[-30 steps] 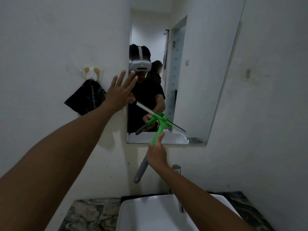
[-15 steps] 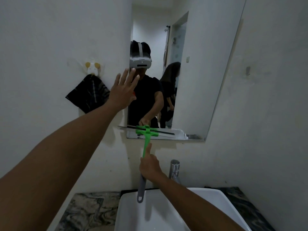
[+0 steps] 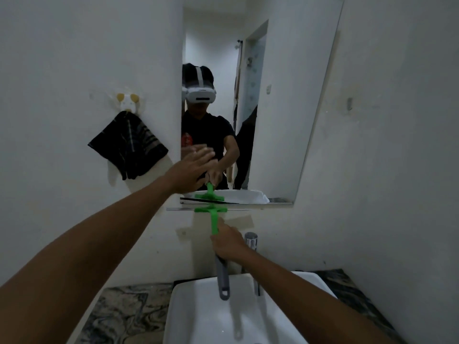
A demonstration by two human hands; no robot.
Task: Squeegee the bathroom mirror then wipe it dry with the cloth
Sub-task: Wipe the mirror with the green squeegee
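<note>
The mirror (image 3: 293, 100) hangs on the white wall above the basin. My right hand (image 3: 227, 244) grips the squeegee (image 3: 213, 217), green at the head and grey at the handle's end. Its blade lies level along the mirror's bottom edge. My left hand (image 3: 191, 170) is open, fingers spread, hovering at the mirror's lower left corner just above the blade. A dark striped cloth (image 3: 129, 145) hangs from a wall hook left of the mirror.
A white basin (image 3: 198, 319) sits below, with a chrome tap (image 3: 250, 242) just right of my right hand. Marbled countertop (image 3: 119, 311) flanks the basin. The wall hook (image 3: 128, 101) is white with yellow dots. A person shows in the mirror.
The squeegee has slid down the glass and levelled out, ending at the mirror's bottom edge. My left hand has dropped from beside the mirror's mid-left edge toward its lower left corner.
</note>
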